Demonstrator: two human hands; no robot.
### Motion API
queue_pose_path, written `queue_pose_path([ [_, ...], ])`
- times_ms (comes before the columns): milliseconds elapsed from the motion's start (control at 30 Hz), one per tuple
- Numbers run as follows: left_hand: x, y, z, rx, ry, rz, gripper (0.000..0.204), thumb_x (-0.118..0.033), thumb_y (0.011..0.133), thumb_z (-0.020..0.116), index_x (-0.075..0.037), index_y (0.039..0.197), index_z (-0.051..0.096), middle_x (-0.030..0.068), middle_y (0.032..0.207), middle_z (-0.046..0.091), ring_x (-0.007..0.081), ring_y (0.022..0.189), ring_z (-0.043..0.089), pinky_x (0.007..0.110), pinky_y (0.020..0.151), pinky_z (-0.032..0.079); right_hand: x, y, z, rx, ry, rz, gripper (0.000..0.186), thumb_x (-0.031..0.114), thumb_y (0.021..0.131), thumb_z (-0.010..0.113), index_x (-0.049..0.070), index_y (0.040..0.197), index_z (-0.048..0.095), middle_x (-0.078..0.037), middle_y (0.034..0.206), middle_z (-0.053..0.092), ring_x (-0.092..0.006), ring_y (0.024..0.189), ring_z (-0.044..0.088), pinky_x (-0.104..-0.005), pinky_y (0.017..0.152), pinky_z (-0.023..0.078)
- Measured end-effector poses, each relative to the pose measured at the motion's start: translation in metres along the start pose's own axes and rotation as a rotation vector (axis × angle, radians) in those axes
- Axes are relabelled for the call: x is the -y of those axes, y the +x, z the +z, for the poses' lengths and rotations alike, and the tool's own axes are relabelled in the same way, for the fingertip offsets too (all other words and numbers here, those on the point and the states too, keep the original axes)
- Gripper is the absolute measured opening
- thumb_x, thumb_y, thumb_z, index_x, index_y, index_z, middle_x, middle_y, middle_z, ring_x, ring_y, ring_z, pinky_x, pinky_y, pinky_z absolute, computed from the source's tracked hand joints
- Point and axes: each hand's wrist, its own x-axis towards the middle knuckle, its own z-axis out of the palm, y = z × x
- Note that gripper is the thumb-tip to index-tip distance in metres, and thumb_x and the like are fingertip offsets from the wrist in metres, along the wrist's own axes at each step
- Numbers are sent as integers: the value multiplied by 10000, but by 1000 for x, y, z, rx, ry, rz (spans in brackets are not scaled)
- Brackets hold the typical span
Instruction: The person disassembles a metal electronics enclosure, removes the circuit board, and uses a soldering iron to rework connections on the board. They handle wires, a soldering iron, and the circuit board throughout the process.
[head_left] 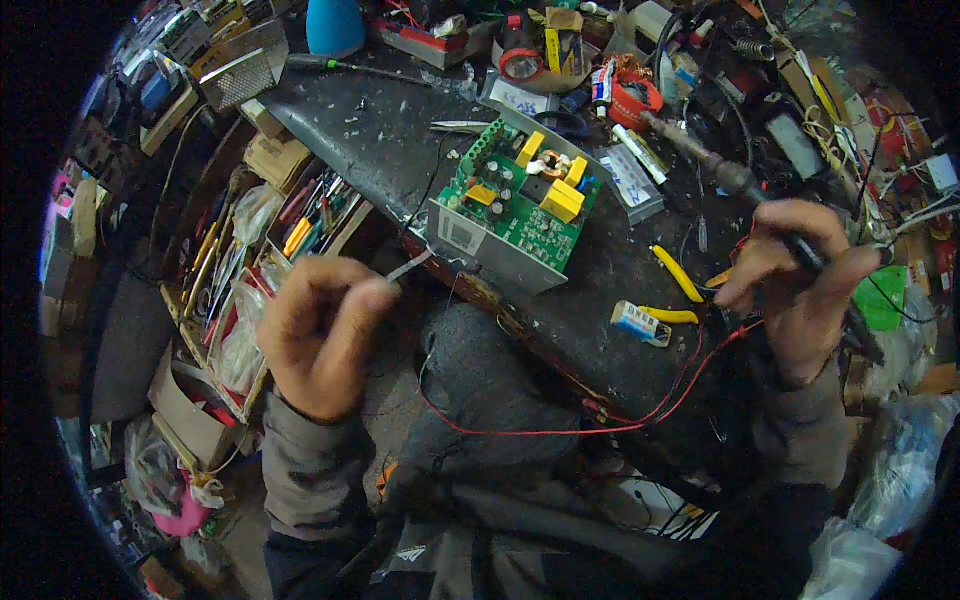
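Observation:
My left hand (320, 335) pinches a thin grey metal strip (410, 265) between thumb and fingers; its kind is unclear. The strip's far end is near the lower left corner of a metal housing with a green circuit board (540, 235), which carries yellow blocks and a copper-wound coil. On the right, my right hand (800, 280) grips a soldering iron (735, 180), pointing up and left toward a round red tin (636, 95). A red wire (540, 432) sags between the bench edge and my right hand. Yellow-handled pliers (677, 275) lie left of that hand.
A small white-and-blue box (640, 323) lies by the pliers on the dark bench (350, 120). A torch (520, 62), tubes and cables crowd the back and right. At left stands a wooden tray (345, 235) full of tools; clear bags (910, 460) sit lower right.

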Motion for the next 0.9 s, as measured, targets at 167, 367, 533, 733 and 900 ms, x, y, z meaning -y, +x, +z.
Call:
queue_pose_path([
  [167,30,40,6,137,-137,-76,101,-110,980,547,-9,964,551,74,988,626,82,751,532,225,692,426,-7,7,-13,-152,56,139,929,740,920,129,-45,1272,480,-173,808,688,-173,620,616,-256,550,479],
  [367,40,37,29,75,-346,-132,113,-101,984,516,-5,926,518,117,1023,634,114,824,548,254,766,437,-14,4,-18,-287,170,216,792,589,1002,147,-67,1360,411,-207,901,664,-194,737,595,-283,661,471],
  [533,17,18,31,216,-300,-202,128,-111,945,558,-9,892,502,160,942,649,152,835,570,295,803,449,-19,8,-31,-199,-43,202,655,529,1012,274,-32,1265,498,-134,820,652,-159,677,594,-254,591,445],
  [733,-3,26,40,208,-225,-250,137,-103,931,594,-10,875,511,144,888,648,138,762,568,258,720,443,-12,11,-28,-297,-110,330,375,338,978,455,2,1099,570,-65,714,618,-122,515,581,-218,463,408],
  [900,-20,60,39,370,175,-102,153,-91,862,675,2,862,553,73,767,595,123,684,522,262,609,397,-9,6,-26,-133,-24,332,331,297,888,629,7,1037,571,-114,783,664,-154,611,659,-244,536,498],
])
